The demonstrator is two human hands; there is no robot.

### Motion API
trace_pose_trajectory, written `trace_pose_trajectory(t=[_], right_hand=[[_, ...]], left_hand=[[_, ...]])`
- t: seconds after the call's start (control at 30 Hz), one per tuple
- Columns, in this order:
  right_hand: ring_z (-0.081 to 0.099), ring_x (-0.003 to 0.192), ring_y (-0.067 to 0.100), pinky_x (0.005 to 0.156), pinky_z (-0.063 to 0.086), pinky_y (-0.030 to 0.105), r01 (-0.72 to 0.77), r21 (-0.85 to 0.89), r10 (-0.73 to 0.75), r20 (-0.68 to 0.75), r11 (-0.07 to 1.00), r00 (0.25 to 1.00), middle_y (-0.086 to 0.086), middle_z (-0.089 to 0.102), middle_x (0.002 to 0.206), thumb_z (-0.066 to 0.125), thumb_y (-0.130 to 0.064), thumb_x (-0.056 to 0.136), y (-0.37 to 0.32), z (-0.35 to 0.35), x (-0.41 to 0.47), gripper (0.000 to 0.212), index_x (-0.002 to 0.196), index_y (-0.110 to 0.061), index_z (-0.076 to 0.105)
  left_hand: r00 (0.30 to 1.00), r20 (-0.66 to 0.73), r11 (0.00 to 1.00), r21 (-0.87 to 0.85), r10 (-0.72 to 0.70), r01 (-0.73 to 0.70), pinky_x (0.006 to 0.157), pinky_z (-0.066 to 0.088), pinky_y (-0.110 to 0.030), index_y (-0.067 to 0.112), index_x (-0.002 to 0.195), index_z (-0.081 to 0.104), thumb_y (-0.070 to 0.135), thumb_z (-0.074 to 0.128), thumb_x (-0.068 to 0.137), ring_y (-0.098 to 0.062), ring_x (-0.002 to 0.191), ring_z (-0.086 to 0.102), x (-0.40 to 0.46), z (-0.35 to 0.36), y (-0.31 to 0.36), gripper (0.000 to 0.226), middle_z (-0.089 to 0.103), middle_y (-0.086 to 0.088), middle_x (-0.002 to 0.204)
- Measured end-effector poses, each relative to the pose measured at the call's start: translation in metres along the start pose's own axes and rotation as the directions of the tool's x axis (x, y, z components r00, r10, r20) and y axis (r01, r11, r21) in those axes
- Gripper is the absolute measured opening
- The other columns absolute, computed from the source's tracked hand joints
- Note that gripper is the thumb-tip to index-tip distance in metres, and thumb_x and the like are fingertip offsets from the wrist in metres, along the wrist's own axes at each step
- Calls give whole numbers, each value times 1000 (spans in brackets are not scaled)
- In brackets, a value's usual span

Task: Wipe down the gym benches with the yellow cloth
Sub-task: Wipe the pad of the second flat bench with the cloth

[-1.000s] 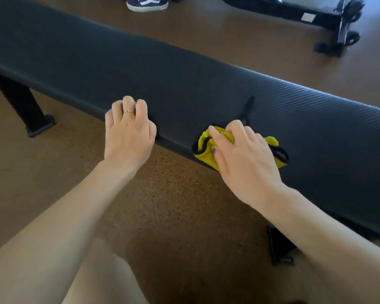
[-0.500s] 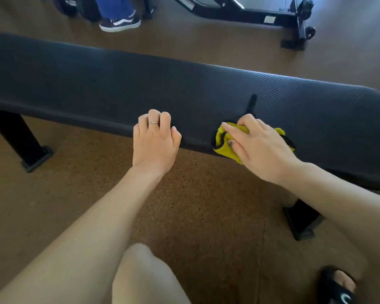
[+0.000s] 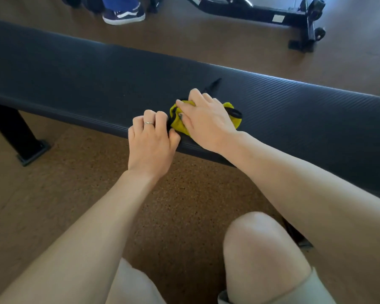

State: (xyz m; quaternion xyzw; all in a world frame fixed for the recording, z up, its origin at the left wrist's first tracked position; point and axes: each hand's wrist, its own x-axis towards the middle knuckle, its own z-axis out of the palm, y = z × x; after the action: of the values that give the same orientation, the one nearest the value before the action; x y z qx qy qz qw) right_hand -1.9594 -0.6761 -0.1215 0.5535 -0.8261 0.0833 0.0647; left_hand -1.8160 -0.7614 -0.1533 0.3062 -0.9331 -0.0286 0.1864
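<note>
Floor (image 3: 53,205) of brown speckled cork spreads under everything, and across it runs the long black gym bench (image 3: 75,80) with its ribbed pad. Beyond stands a black machine frame (image 3: 261,12), and beside it a blue sneaker (image 3: 124,16). On the near edge of the pad the right hand (image 3: 206,121) presses down on the bunched yellow cloth (image 3: 178,123), fingers spread over it. The left hand (image 3: 150,139) grips the pad's edge just beside the cloth, fingers curled over it, a ring (image 3: 148,123) on one finger
</note>
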Motion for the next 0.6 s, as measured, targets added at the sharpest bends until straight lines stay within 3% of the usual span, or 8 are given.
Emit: trace_pose_trajectory(t=[0.23,0.33,0.5,0.6], right_hand=[[52,88,22,75,45,38,181,40,-182,21,983,983,6,50,115,40,-33,103,15,-14,-71,48,146,-14,49],[53,88,23,76,47,41,245,104,-247,3,964,969,7,51,111,39,-34,104,25,-7,-27,46,144,-17,53],[51,98,25,83,42,39,231,188,-237,10,955,971,6,52,119,41,-34,106,43,11,80,41,143,-26,56],[50,107,31,89,42,42,137,151,-138,-5,979,990,9,50,124,39,-37,107,83,19,106,42,145,-27,54]], left_hand=[[991,47,985,-112,-125,130,84,37,-45,15,101,45,32,31,95,-31,99,43,10,1,6,23,47,-6,108],[991,19,986,-106,-130,131,78,34,-40,17,99,45,31,30,97,-27,94,42,11,0,6,21,47,-3,104],[987,-5,986,-47,-159,158,75,36,-40,16,97,47,29,33,98,-25,89,42,11,0,10,20,47,-2,99],[981,2,980,-50,-192,192,75,36,-41,15,96,47,29,32,97,-25,89,41,13,1,12,20,47,-2,98]])
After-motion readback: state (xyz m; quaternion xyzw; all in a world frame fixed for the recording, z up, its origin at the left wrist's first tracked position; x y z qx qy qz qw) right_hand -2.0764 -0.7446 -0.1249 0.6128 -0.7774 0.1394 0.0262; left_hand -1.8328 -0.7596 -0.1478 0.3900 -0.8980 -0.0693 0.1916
